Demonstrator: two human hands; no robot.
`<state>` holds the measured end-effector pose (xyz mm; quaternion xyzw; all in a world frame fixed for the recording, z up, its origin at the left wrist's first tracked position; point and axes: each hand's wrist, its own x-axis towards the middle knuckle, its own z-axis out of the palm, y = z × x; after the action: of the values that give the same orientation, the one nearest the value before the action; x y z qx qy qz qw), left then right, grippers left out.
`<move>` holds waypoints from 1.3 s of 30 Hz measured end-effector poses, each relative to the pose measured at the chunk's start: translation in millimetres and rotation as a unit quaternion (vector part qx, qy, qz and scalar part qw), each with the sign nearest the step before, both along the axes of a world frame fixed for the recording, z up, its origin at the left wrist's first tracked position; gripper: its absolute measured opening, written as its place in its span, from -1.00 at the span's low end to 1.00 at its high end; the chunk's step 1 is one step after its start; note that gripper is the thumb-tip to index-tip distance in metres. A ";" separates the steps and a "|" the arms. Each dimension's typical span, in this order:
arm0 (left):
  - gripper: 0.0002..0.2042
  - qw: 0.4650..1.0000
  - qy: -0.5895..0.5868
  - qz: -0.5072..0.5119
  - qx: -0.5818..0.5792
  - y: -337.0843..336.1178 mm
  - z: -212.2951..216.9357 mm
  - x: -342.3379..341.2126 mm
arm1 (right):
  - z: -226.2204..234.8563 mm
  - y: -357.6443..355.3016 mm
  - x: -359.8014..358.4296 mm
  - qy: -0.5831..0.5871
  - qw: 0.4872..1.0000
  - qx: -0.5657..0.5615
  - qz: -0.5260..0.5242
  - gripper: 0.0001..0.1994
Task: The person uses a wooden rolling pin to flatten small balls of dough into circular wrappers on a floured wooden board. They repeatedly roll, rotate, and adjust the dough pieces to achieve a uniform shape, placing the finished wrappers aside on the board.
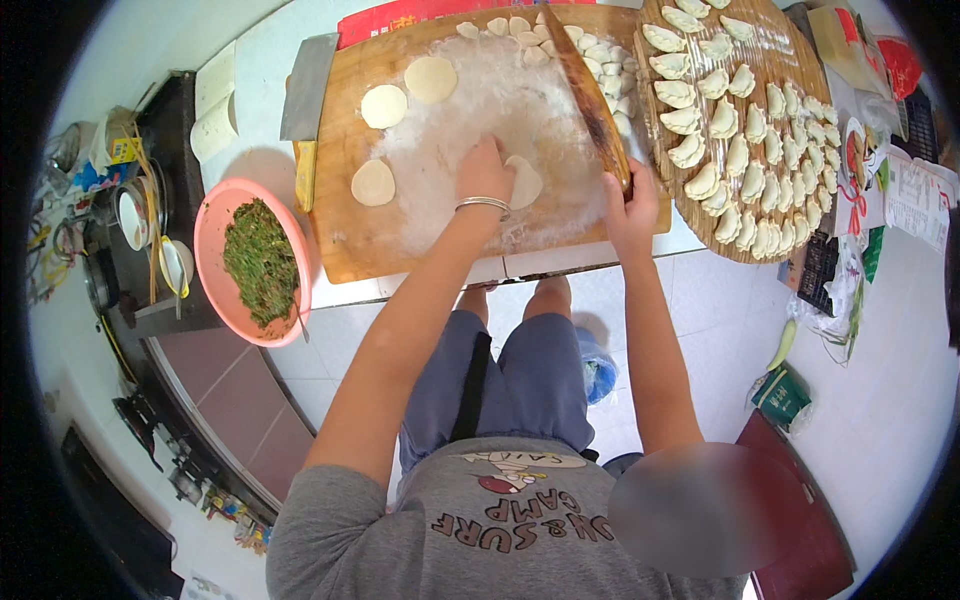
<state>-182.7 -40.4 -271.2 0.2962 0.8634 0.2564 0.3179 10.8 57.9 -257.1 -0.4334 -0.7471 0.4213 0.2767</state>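
Observation:
My left hand (485,172), with a bangle at the wrist, is closed at the left edge of a flat round dough wrapper (525,183) on the floured wooden board (345,240). Its fingertips are partly hidden. At the board's right side, my right hand (632,212) grips the near end of a long, dark-stained wooden rolling pin (588,100), which slants away toward the far edge. Three rolled wrappers, one of them a pale disc (384,106), lie left of the flour. Small dough pieces (603,58) are gathered beside and behind the pin.
A cleaver (309,90) with a yellow handle lies along the board's left edge. Nearby stands a pink bowl (208,270) of chopped green filling with a spoon. On the right, a round wooden tray (665,150) bears many folded dumplings. A blue-lined bin (597,375) sits on the floor.

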 end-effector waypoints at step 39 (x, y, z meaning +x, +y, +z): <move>-0.36 0.953 0.282 -0.111 0.019 2.7 -11.9 42.6 | 23.0 -30.3 4.7 -0.033 0.995 0.054 0.080 -0.71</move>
<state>-140.1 -37.7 -283.1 0.4564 0.8746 0.1417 0.0820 15.4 27.6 -234.1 -0.3698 -0.8100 0.3866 0.2403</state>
